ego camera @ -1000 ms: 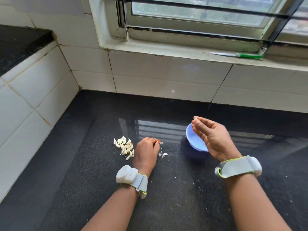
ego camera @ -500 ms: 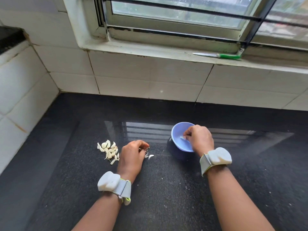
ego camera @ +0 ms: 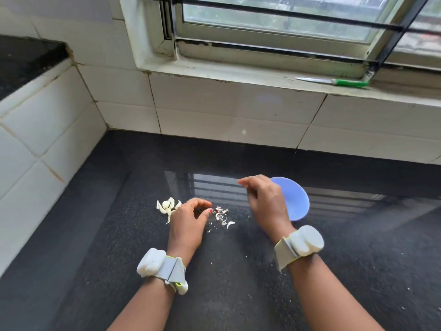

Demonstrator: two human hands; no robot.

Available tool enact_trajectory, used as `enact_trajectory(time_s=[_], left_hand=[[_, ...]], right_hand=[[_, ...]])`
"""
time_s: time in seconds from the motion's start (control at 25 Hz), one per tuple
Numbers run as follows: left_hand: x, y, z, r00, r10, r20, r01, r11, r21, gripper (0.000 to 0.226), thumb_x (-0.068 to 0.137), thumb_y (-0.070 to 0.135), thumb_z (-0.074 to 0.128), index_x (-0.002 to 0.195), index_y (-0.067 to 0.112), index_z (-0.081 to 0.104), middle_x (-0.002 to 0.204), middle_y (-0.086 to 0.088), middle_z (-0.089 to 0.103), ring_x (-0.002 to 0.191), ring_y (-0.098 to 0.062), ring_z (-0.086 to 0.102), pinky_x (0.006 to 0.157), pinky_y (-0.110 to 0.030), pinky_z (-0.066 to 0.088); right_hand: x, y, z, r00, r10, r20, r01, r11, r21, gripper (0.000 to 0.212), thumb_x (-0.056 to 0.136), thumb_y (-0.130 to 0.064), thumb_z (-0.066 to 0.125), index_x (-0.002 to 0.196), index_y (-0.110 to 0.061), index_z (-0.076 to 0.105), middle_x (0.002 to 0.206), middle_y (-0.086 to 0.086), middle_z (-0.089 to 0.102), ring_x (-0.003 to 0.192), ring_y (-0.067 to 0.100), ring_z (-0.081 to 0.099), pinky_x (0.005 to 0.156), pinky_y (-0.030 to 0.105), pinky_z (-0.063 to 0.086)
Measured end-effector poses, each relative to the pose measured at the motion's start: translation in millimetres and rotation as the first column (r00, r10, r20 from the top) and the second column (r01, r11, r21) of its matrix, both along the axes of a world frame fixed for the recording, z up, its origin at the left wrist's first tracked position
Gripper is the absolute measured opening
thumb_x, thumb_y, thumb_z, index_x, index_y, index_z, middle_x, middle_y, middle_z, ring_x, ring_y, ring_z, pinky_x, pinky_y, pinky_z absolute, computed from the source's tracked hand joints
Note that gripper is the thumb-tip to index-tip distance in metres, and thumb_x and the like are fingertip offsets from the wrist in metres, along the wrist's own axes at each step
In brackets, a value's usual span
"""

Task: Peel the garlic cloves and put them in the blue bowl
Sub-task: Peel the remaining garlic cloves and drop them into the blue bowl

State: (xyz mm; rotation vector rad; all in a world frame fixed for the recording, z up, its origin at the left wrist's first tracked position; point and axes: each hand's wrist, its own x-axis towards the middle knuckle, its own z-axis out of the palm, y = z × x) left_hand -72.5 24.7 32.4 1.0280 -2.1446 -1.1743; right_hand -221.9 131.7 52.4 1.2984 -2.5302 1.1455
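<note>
A small pile of unpeeled white garlic cloves [ego camera: 167,205] lies on the black counter, partly behind my left hand [ego camera: 188,223]. My left hand rests on the counter with fingers curled and apart, nothing visible in it. Loose garlic peels [ego camera: 222,215] lie just right of its fingertips. My right hand [ego camera: 265,201] hovers left of the blue bowl [ego camera: 296,201], fingers loosely bent, holding nothing I can see. The hand hides the bowl's left part; the bowl's contents do not show.
The black granite counter [ego camera: 238,283] is flecked with bits of peel. White tiled walls [ego camera: 226,111] stand behind and to the left. A green-handled knife [ego camera: 334,81] lies on the window sill above. A raised black ledge [ego camera: 21,60] sits at the far left.
My right hand has left the blue bowl and moved left toward the peels. My left hand has opened a little. The camera view has shifted.
</note>
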Motion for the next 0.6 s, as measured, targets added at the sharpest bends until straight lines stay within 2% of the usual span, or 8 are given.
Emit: enact_trajectory(time_s=[0.08, 0.16, 0.24, 0.32, 0.4, 0.48, 0.6], left_hand=[[9, -4, 0, 0.999, 0.037, -0.02, -0.036, 0.999, 0.026, 0.016, 0.079, 0.004, 0.071, 0.085, 0.02, 0.07, 0.075, 0.015, 0.065, 0.071, 0.008, 0.059, 0.065, 0.001, 0.038], [21, -8, 1, 0.994, 0.104, -0.027, -0.104, 0.994, 0.016, 0.021, 0.079, 0.001, 0.07, 0.086, 0.021, 0.071, 0.077, 0.014, 0.067, 0.071, 0.007, 0.06, 0.065, 0.002, 0.038], [35, -13, -1, 0.985, 0.169, -0.04, -0.17, 0.985, -0.02, 0.026, 0.078, -0.003, 0.068, 0.086, 0.021, 0.071, 0.081, 0.013, 0.067, 0.074, 0.006, 0.06, 0.067, 0.002, 0.037], [47, -18, -5, 0.971, 0.233, -0.057, -0.236, 0.97, -0.052, 0.027, 0.078, -0.005, 0.067, 0.085, 0.021, 0.07, 0.084, 0.012, 0.064, 0.076, 0.007, 0.058, 0.07, 0.002, 0.037], [54, -19, -8, 0.96, 0.269, -0.074, -0.273, 0.96, -0.063, 0.028, 0.078, -0.006, 0.066, 0.084, 0.021, 0.069, 0.084, 0.015, 0.061, 0.077, 0.008, 0.057, 0.071, 0.001, 0.038], [57, -18, -12, 0.956, 0.276, -0.097, -0.283, 0.957, -0.068, 0.028, 0.078, -0.006, 0.067, 0.084, 0.022, 0.068, 0.084, 0.016, 0.06, 0.078, 0.006, 0.057, 0.071, -0.002, 0.039], [54, -14, -17, 0.967, 0.231, -0.109, -0.242, 0.965, -0.104, 0.027, 0.077, -0.003, 0.07, 0.085, 0.023, 0.069, 0.088, 0.013, 0.059, 0.083, -0.003, 0.058, 0.077, -0.013, 0.045]], right_hand=[[18, -12, -14, 0.99, 0.141, 0.016, -0.141, 0.987, 0.072, 0.035, 0.079, 0.011, 0.056, 0.102, -0.01, 0.073, 0.1, 0.007, 0.069, 0.094, 0.025, 0.066, 0.082, 0.033, 0.052], [30, -21, -28, 0.968, 0.25, 0.035, -0.252, 0.949, 0.188, 0.05, 0.072, 0.016, 0.053, 0.112, -0.009, 0.069, 0.116, 0.009, 0.066, 0.109, 0.028, 0.061, 0.093, 0.035, 0.051], [36, -25, -40, 0.952, 0.305, 0.038, -0.303, 0.911, 0.281, 0.056, 0.072, 0.017, 0.052, 0.121, -0.007, 0.065, 0.127, 0.011, 0.06, 0.119, 0.03, 0.055, 0.1, 0.034, 0.045], [42, -24, -46, 0.942, 0.335, 0.013, -0.319, 0.887, 0.334, 0.053, 0.078, 0.014, 0.052, 0.125, -0.007, 0.062, 0.129, 0.011, 0.058, 0.121, 0.029, 0.052, 0.098, 0.035, 0.045], [48, -19, -50, 0.935, 0.352, -0.043, -0.32, 0.888, 0.33, 0.047, 0.079, 0.01, 0.053, 0.122, -0.007, 0.065, 0.123, 0.009, 0.061, 0.115, 0.029, 0.057, 0.091, 0.036, 0.052], [56, -13, -53, 0.916, 0.385, -0.112, -0.337, 0.891, 0.304, 0.04, 0.08, 0.001, 0.046, 0.111, -0.01, 0.07, 0.111, 0.004, 0.066, 0.101, 0.025, 0.063, 0.077, 0.034, 0.058], [64, -7, -50, 0.9, 0.401, -0.171, -0.35, 0.898, 0.267, 0.042, 0.08, -0.014, 0.035, 0.093, -0.02, 0.075, 0.093, -0.004, 0.068, 0.083, 0.02, 0.065, 0.062, 0.027, 0.057]])
